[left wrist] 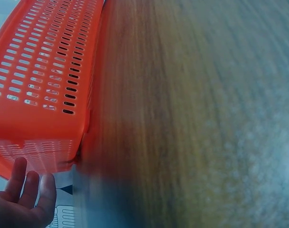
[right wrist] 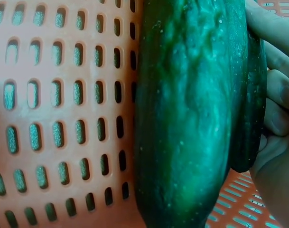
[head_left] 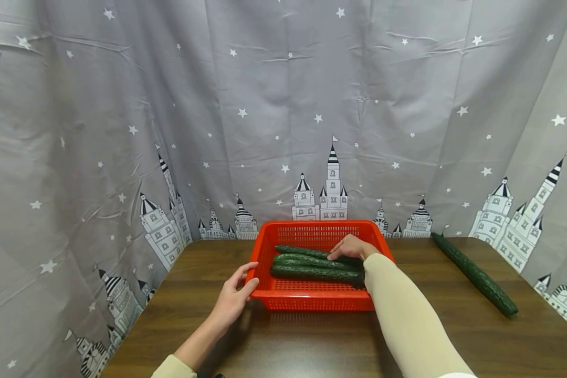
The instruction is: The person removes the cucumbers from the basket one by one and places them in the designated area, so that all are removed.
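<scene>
Red plastic, a slotted basket (head_left: 312, 294) sits on the brown table (head_left: 453, 336), close to the star-and-castle curtain (head_left: 123, 131) behind it. Three cucumbers (head_left: 312, 272) lie side by side inside the basket, lengthwise across it. The right hand (head_left: 348, 247) reaches into the basket at its back right, resting on the rear cucumber (head_left: 302, 251); the wrist view shows its fingers (right wrist: 277, 90) curled round a cucumber's end. The left hand (head_left: 233, 299) lies against the basket's front left corner, fingers (left wrist: 30, 187) straight and close together, touching the wall without gripping it. A fourth cucumber (head_left: 474, 274) lies on the table well to the right of the basket, angled toward the curtain.
</scene>
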Motion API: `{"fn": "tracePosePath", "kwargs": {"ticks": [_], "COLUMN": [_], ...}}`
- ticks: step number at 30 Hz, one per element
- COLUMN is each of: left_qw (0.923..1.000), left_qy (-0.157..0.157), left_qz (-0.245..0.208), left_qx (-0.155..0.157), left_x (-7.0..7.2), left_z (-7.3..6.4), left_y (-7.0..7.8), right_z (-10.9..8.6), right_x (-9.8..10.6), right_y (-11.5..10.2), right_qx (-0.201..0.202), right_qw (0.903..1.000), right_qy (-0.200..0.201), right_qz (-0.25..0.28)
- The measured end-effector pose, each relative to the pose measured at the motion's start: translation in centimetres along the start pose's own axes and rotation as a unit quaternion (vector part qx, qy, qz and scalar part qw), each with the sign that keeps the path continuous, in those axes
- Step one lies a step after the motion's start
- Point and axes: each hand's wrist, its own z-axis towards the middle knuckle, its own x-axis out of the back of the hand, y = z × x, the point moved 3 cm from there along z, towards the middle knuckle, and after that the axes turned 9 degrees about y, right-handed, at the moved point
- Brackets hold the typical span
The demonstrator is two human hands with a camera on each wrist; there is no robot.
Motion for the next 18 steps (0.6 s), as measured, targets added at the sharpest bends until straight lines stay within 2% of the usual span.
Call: {"fn": "tracePosePath", "kwargs": {"ticks": [5, 12, 18], "left_qw": [1.0, 1.0, 1.0], "left_qy": [-0.003, -0.004, -0.004], "left_qz": [0.0, -0.004, -0.003], "left_qx": [0.004, 0.004, 0.007], "left_x": [0.0, 0.0, 0.2], "left_z": [-0.1, -0.1, -0.1], "left_y": [0.1, 0.3, 0.1], "right_z": [-0.1, -0.2, -0.1], "right_x": [0.0, 0.3, 0.6], "right_y": [-0.1, -0.9, -1.3], "right_qx": [0.004, 0.039, 0.044], "right_qw": [0.9999, 0.9992, 0.9989], "right_qy": [-0.001, -0.006, -0.015], "right_qz": [0.014, -0.001, 0.004]}}
